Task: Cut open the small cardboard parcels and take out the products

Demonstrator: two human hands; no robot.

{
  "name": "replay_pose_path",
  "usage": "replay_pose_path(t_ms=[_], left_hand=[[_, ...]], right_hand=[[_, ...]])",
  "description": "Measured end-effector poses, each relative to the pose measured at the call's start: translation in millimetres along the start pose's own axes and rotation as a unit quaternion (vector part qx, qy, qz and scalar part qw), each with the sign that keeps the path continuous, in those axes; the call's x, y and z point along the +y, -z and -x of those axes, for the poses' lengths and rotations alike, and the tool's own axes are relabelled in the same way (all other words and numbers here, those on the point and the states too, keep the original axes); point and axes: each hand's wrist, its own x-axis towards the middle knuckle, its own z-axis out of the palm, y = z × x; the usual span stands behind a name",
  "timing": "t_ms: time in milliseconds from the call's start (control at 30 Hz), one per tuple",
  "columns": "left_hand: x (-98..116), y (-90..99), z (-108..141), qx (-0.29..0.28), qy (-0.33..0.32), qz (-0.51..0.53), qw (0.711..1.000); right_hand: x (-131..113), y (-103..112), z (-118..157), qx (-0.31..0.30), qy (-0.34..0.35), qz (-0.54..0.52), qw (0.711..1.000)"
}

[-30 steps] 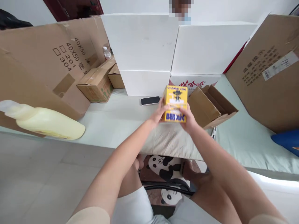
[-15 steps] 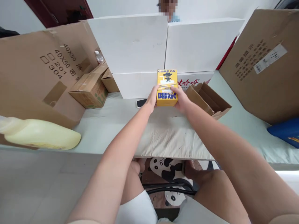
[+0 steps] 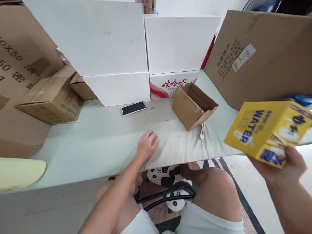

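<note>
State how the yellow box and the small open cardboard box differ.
The yellow box carries bold printing; the open cardboard box shows plain brown sides. The yellow box is held up in the right hand; the open cardboard box rests on the table. Both have flat sides.

- I saw one camera, worn on the head, aimed forward and down.
- It looked across the table (image 3: 104,139) from over the wearer's knees (image 3: 218,185).
- The yellow box (image 3: 264,130) in the right hand (image 3: 286,165) loomed large, fairly near it.
- White boxes (image 3: 180,45) bounded the far side.
</note>
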Motion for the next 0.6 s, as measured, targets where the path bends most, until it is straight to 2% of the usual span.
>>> replay_pose_path(t_ms=[100, 200, 333, 433, 600], left_hand=[[-1, -16.8, 1, 0.012, -0.023, -0.096, 0.995], [-4, -24.2, 0, 0.02, -0.054, -0.229, 0.972], [-4, -25.3, -2, 0.026, -0.06, -0.3, 0.952], [-3, -25.3, -4, 0.025, -0.06, -0.308, 0.949], [-7, -26.9, -4, 0.018, -0.063, -0.31, 0.948]], right_hand=[[13, -7, -67, 0.002, -0.077, 0.026, 0.997], [32, -25, -133, 0.029, -0.176, 0.025, 0.984], [49, -52, -196, 0.032, -0.208, 0.054, 0.976], [58, -62, -214, 0.058, -0.176, 0.107, 0.977], [73, -59, -206, 0.102, -0.134, 0.178, 0.97]])
